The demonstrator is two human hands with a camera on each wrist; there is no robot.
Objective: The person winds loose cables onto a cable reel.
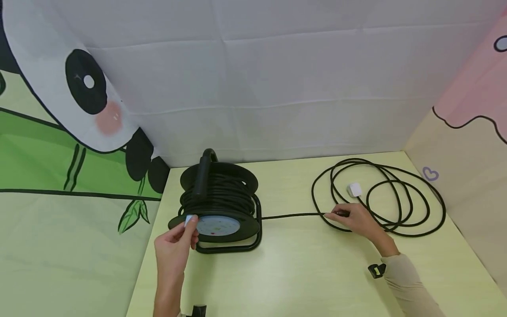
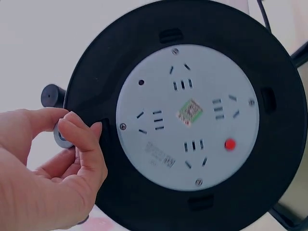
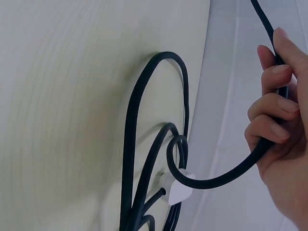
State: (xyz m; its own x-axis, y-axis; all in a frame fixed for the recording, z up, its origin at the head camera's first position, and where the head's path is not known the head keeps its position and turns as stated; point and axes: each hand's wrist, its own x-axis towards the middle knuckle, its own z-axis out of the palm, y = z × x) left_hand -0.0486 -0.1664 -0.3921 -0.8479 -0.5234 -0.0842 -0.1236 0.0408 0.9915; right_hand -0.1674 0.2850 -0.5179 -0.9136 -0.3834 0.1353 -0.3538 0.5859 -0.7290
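A black cable reel (image 1: pixel 217 193) stands on the table at the left, turns of cable wound on its drum. Its round grey socket panel (image 2: pixel 185 130) has several outlets and a red button. My left hand (image 1: pixel 174 246) pinches a small pale knob (image 2: pixel 61 136) at the rim of the reel's disc. From the reel, a straight stretch of black cable (image 1: pixel 291 215) runs right to my right hand (image 1: pixel 358 219). That hand's fingers (image 3: pixel 274 103) curl round the cable. Past it, loose cable loops lie on the table, with a white plug (image 1: pixel 354 189) among them.
The pale table (image 1: pixel 301 273) ends at a white cloth backdrop (image 1: pixel 277 97) behind. Printed cloth walls stand on the left and right. A black carrying handle (image 1: pixel 203 176) rises over the reel, and a black tube frame (image 1: pixel 227 249) supports it.
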